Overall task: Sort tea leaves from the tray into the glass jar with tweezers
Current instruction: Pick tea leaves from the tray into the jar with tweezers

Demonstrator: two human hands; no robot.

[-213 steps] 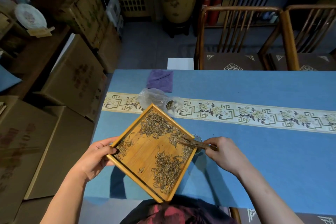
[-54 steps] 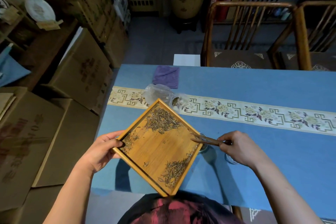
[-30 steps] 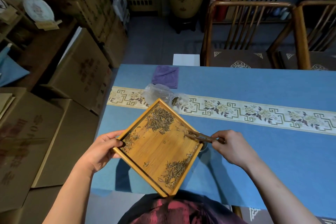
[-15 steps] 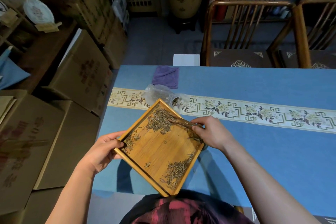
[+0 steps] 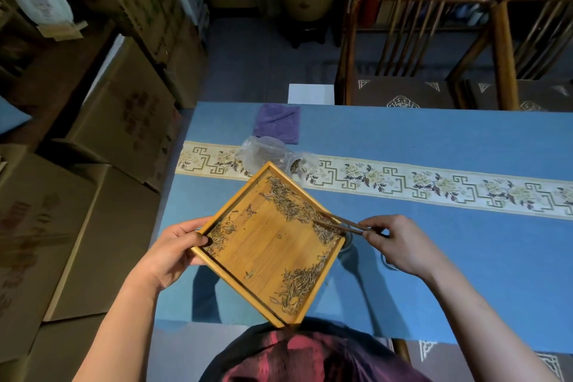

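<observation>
the left hand (image 5: 173, 253) grips the left corner of the wooden tray (image 5: 263, 254), thumb curled over the rim, and holds it above the near edge of the blue table (image 5: 449, 257). the right hand (image 5: 400, 243) pinches the tweezers (image 5: 338, 222) between thumb and fingers; their tips touch the tea leaves (image 5: 294, 205) along the tray's upper right edge. the glass jar (image 5: 348, 237) shows only partly beside the tray's right corner.

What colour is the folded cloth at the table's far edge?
Purple; the small folded cloth shows clearly in the head view.
</observation>
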